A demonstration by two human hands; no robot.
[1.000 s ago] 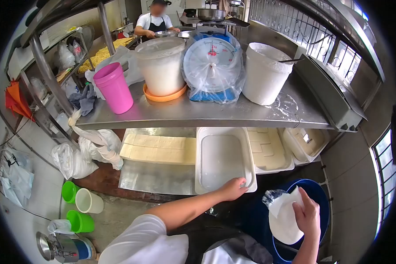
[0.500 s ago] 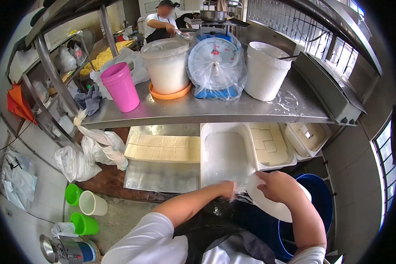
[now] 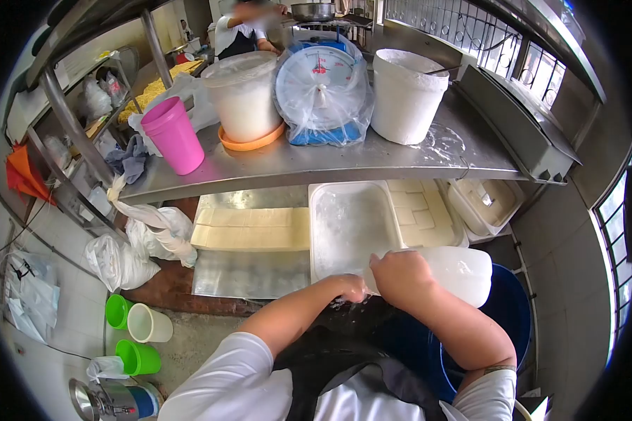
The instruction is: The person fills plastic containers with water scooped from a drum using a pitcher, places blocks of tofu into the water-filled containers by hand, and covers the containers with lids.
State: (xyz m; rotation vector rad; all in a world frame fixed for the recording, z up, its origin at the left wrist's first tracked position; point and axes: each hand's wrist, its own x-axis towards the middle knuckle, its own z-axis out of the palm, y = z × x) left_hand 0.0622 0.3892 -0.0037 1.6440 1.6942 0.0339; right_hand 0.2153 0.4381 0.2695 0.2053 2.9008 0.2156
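My right hand point(image 3: 407, 274) is closed on a translucent white container point(image 3: 460, 272), which lies tilted on its side above the blue barrel point(image 3: 507, 295). Just left of it, my left hand point(image 3: 350, 288) is closed near the container's mouth; whether it grips anything is hidden. Some water shows below that hand. Behind both hands lies a white tub point(image 3: 354, 221) with a wet, shallow inside. To its left, a pale yellow slab point(image 3: 253, 229) rests on a metal sheet point(image 3: 249, 274).
A steel shelf point(image 3: 316, 167) crosses above the trays, bearing a pink cup point(image 3: 174, 137), a bagged scale point(image 3: 323, 91) and white buckets. More tubs point(image 3: 425, 214) stand right. Green cups point(image 3: 139, 356) are low left. Another person point(image 3: 240, 35) works behind.
The white container has swung from upright over the barrel to lying sideways beside the tub. My hands have come together. The view has shifted, and the other person has moved an arm.
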